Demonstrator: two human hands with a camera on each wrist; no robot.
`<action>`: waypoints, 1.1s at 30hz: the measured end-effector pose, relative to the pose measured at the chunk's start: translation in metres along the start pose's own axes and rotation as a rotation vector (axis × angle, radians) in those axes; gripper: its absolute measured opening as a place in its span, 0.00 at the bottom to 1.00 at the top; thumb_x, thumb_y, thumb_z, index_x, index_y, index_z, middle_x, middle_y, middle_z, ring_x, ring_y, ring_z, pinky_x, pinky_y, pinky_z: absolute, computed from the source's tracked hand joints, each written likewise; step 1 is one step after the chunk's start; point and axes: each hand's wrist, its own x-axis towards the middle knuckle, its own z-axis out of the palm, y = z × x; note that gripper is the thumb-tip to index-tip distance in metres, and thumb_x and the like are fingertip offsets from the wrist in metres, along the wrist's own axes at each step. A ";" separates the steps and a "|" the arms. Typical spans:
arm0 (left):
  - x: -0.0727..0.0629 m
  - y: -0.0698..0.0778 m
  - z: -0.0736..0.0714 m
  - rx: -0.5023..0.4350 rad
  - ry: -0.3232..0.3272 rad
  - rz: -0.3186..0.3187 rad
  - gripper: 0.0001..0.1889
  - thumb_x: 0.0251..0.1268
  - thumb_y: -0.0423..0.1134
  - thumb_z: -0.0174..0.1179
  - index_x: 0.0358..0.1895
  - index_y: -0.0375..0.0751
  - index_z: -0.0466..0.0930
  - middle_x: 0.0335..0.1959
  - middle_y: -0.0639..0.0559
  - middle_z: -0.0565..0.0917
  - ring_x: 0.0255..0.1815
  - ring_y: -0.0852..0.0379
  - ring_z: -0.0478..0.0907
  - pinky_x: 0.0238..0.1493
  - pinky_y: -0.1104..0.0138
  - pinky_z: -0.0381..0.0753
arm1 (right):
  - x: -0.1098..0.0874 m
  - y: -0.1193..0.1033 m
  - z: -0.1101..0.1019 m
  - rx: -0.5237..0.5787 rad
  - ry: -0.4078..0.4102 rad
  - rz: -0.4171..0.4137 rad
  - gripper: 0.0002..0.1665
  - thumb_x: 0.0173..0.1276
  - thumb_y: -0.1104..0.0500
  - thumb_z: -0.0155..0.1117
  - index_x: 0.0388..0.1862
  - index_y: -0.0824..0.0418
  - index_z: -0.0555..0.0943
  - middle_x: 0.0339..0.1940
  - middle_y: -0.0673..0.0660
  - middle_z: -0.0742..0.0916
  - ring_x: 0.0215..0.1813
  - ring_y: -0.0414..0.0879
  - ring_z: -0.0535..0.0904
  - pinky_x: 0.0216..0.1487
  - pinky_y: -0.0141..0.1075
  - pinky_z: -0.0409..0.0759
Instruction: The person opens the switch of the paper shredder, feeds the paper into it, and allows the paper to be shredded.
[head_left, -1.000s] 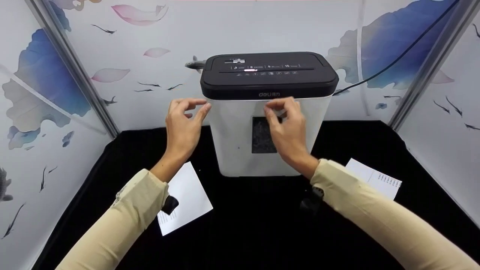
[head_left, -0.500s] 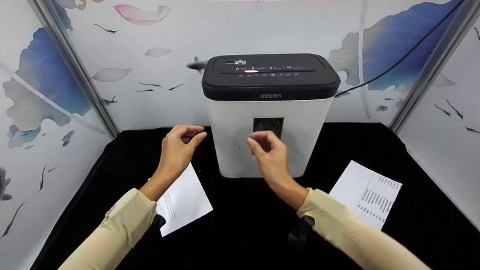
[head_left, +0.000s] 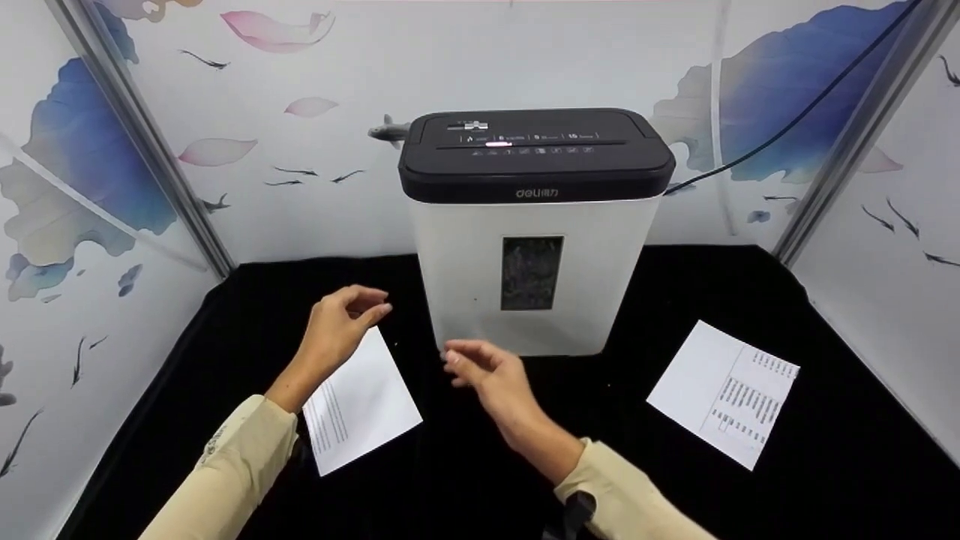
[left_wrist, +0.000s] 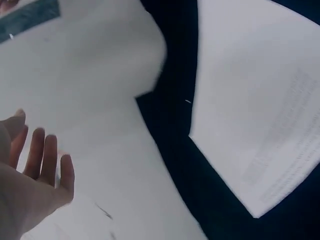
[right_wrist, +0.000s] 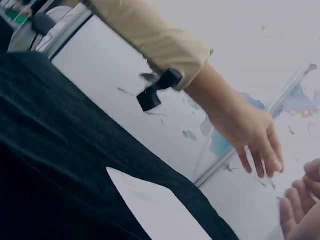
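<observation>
My left hand [head_left: 330,330] hovers over the upper part of a white printed sheet [head_left: 375,405], fingers loosely bent and holding nothing. Low in front of a paper shredder [head_left: 457,255] hangs my right hand [head_left: 499,386], its thumb near the fingertips and nothing visible between them. The shredder has a black top with a feed slot, a white bin and a small dark window [head_left: 531,274]. In the left wrist view, the left hand [left_wrist: 40,175] shows spread fingers beside the bin. The right wrist view catches only part of the right hand [right_wrist: 302,210] at its lower right edge.
A second printed sheet [head_left: 690,390] lies on the black cloth [head_left: 480,480] to the right. From the shredder's right side a black cable [head_left: 780,127] climbs the wall. Painted white panels [head_left: 315,217] with metal corner posts enclose the table on three sides.
Both hands have come down and back from the shredder's upper front, the right one also moving left. The shredder's window and the right sheet are now uncovered.
</observation>
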 end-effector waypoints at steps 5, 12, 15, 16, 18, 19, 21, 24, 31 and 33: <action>0.001 -0.030 -0.001 0.046 -0.022 -0.050 0.13 0.70 0.39 0.63 0.53 0.36 0.84 0.49 0.40 0.88 0.49 0.45 0.85 0.53 0.53 0.84 | -0.016 0.023 0.008 0.153 -0.118 0.118 0.27 0.74 0.59 0.62 0.66 0.74 0.72 0.60 0.69 0.84 0.58 0.54 0.84 0.60 0.41 0.84; 0.000 -0.063 -0.006 0.146 -0.041 -0.072 0.13 0.71 0.36 0.61 0.52 0.31 0.84 0.48 0.36 0.87 0.48 0.41 0.84 0.51 0.50 0.84 | -0.029 0.052 0.015 0.289 -0.202 0.257 0.33 0.75 0.59 0.59 0.70 0.79 0.64 0.67 0.74 0.77 0.64 0.59 0.80 0.65 0.44 0.80; 0.000 -0.073 -0.008 0.180 -0.059 -0.088 0.14 0.71 0.35 0.61 0.53 0.28 0.83 0.49 0.33 0.87 0.49 0.38 0.85 0.50 0.50 0.84 | -0.030 0.062 0.020 0.351 -0.215 0.303 0.33 0.75 0.60 0.56 0.70 0.80 0.63 0.67 0.77 0.76 0.66 0.63 0.78 0.67 0.47 0.79; 0.001 -0.076 -0.009 0.191 -0.070 -0.095 0.15 0.71 0.35 0.61 0.54 0.27 0.82 0.50 0.31 0.86 0.50 0.37 0.85 0.51 0.49 0.84 | -0.031 0.066 0.022 0.371 -0.210 0.321 0.33 0.75 0.60 0.56 0.69 0.81 0.63 0.67 0.77 0.76 0.67 0.64 0.77 0.67 0.47 0.79; 0.001 -0.080 -0.011 0.214 -0.103 -0.120 0.18 0.72 0.36 0.60 0.56 0.25 0.80 0.53 0.29 0.84 0.53 0.35 0.83 0.54 0.48 0.83 | -0.033 0.073 0.027 0.403 -0.193 0.360 0.31 0.75 0.60 0.55 0.68 0.81 0.65 0.66 0.78 0.76 0.66 0.65 0.77 0.67 0.49 0.79; 0.001 -0.083 -0.012 0.224 -0.119 -0.136 0.19 0.73 0.36 0.59 0.58 0.24 0.78 0.55 0.27 0.82 0.56 0.34 0.81 0.56 0.47 0.82 | -0.034 0.076 0.030 0.412 -0.184 0.377 0.30 0.74 0.61 0.55 0.67 0.81 0.66 0.65 0.77 0.77 0.66 0.65 0.78 0.67 0.49 0.79; 0.000 -0.088 -0.013 0.245 -0.154 -0.166 0.21 0.75 0.38 0.57 0.61 0.22 0.75 0.59 0.25 0.79 0.60 0.31 0.78 0.60 0.45 0.79 | -0.035 0.082 0.034 0.425 -0.168 0.403 0.29 0.74 0.61 0.55 0.66 0.81 0.67 0.65 0.78 0.77 0.65 0.65 0.79 0.66 0.49 0.79; -0.001 -0.098 -0.014 0.275 -0.208 -0.214 0.25 0.77 0.40 0.53 0.66 0.22 0.70 0.66 0.24 0.73 0.68 0.29 0.70 0.67 0.43 0.73 | -0.038 0.090 0.040 0.442 -0.153 0.429 0.30 0.73 0.61 0.55 0.65 0.81 0.67 0.65 0.79 0.77 0.65 0.66 0.78 0.66 0.50 0.79; -0.008 -0.120 -0.014 0.299 -0.302 -0.375 0.32 0.81 0.46 0.46 0.75 0.25 0.54 0.74 0.22 0.57 0.76 0.27 0.55 0.75 0.40 0.59 | -0.039 0.099 0.047 0.475 -0.168 0.431 0.38 0.73 0.59 0.55 0.72 0.80 0.56 0.68 0.79 0.74 0.69 0.68 0.74 0.69 0.53 0.76; -0.009 -0.123 -0.014 0.295 -0.314 -0.398 0.32 0.82 0.45 0.44 0.76 0.25 0.53 0.75 0.21 0.55 0.76 0.26 0.54 0.76 0.40 0.58 | -0.039 0.101 0.048 0.484 -0.176 0.426 0.39 0.73 0.59 0.55 0.73 0.80 0.54 0.69 0.78 0.73 0.70 0.67 0.73 0.69 0.53 0.75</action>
